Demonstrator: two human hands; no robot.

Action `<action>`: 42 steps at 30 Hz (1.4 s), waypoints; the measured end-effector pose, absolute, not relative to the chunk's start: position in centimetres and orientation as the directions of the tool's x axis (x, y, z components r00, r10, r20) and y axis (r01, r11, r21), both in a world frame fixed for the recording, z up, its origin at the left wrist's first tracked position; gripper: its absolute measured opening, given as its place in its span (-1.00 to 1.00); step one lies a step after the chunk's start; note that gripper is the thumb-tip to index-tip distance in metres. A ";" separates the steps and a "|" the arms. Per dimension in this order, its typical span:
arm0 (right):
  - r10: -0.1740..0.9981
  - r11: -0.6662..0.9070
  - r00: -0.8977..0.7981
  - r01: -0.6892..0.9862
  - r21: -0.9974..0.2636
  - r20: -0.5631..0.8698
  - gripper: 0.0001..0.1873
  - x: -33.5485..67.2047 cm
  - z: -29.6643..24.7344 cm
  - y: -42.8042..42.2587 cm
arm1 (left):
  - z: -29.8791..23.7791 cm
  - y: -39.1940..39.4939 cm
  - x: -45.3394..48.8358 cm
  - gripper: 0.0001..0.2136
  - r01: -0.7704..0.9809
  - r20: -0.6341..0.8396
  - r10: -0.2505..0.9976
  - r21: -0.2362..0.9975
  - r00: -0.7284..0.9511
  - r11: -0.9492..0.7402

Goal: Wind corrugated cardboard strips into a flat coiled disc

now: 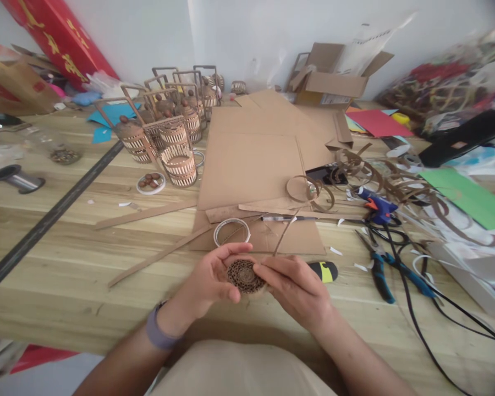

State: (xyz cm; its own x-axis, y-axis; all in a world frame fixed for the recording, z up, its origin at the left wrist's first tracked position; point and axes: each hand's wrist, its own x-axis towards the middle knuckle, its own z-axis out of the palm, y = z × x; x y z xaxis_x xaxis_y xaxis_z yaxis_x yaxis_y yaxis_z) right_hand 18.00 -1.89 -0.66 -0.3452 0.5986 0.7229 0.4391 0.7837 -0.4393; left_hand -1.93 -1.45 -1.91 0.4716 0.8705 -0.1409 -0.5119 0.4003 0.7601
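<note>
A round coil of corrugated cardboard (246, 276) is held just above the near part of the table, its fluted edge facing up. My left hand (214, 275) curls around its left side, thumb in front and fingers behind. My right hand (295, 286) pinches the coil's right edge, with fingertips on its top. From beside the right fingers a thin cardboard strip (284, 235) runs up and away. Just beyond the hands, a white-rimmed ring, seemingly a tape roll (215, 235), lies on a cardboard sheet (251, 165).
Several small slatted baskets with handles (179, 165) stand at back left, beside a dish of brown beads (150, 190). At right lie a blue glue gun (378, 206), pliers (381, 269), cables and curled cardboard strips (367, 170). A black-and-yellow handle (325, 271) lies beside my right hand.
</note>
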 end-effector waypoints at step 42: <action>0.387 0.871 -0.603 0.488 -0.061 0.698 -0.72 18.8 -0.7 -0.6 | -0.3 -0.6 -2.5 -0.58 -0.312 -0.475 0.783 0.733 0.401 0.605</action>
